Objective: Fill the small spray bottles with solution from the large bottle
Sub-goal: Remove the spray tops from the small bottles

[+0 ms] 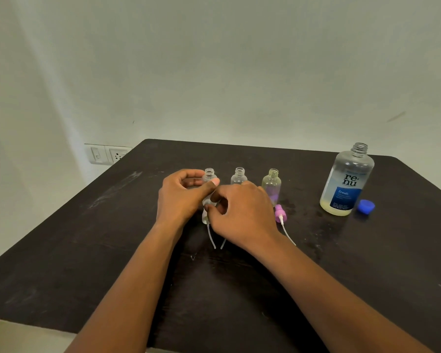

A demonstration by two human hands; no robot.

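Three small clear spray bottles stand uncapped in a row on the dark table (87,250): left bottle (209,175), middle bottle (239,175), right bottle (272,184). My left hand (181,200) curls around the left bottle. My right hand (242,212) pinches a white spray pump (205,217) lying in front of it, with dip tubes trailing toward me. A purple spray pump (280,212) lies by the right bottle. The large open solution bottle (346,182) stands at the right with a little yellowish liquid, its blue cap (366,206) beside it.
A wall rises right behind the table's far edge. A wall socket plate (107,154) sits at the left, beyond the table corner. The table's front edge lies close to me at the bottom left.
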